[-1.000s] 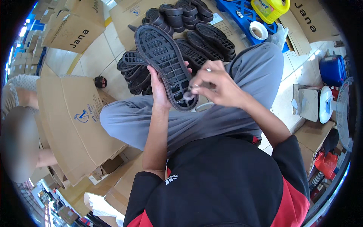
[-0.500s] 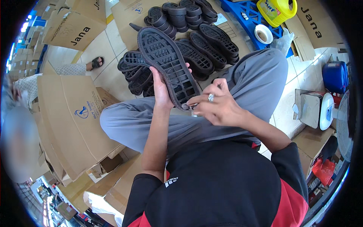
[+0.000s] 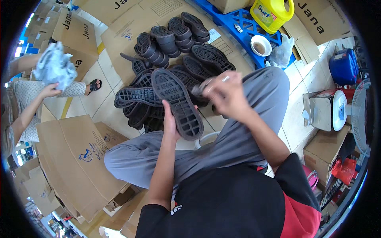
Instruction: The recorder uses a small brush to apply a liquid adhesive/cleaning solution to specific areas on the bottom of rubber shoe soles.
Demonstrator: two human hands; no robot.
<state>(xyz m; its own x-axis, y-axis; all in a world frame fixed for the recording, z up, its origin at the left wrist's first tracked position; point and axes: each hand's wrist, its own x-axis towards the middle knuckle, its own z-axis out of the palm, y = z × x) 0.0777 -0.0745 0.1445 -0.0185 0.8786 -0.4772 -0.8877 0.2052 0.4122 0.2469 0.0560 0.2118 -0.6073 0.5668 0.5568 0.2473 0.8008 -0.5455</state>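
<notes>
**Left hand (image 3: pixel 170 125) holds a dark shoe sole (image 3: pixel 177 101) while the right hand (image 3: pixel 230 97) pinches a small grey piece (image 3: pixel 198 89)**

The sole is tilted above the lap, its gridded side facing the wearer, between the knees of the grey trousers (image 3: pixel 264 99). The left hand grips it from the left, thumb along the near edge and fingertips showing at the far edge. The right hand is narrow, its fingers closed on the grey piece (too blurred to name) just beside the sole's right edge; whether they touch, I cannot tell. Beyond the sole, more dark soles (image 3: pixel 162 41) lie stacked on a cardboard sheet (image 3: pixel 137 18) on the floor (image 3: pixel 295 91). To the right, a blue pallet (image 3: pixel 258 60) bears a yellow jug (image 3: pixel 270 18) and a white bowl (image 3: pixel 270 47). At far left, another person holds a crumpled pale bundle (image 3: pixel 55 67).
</notes>
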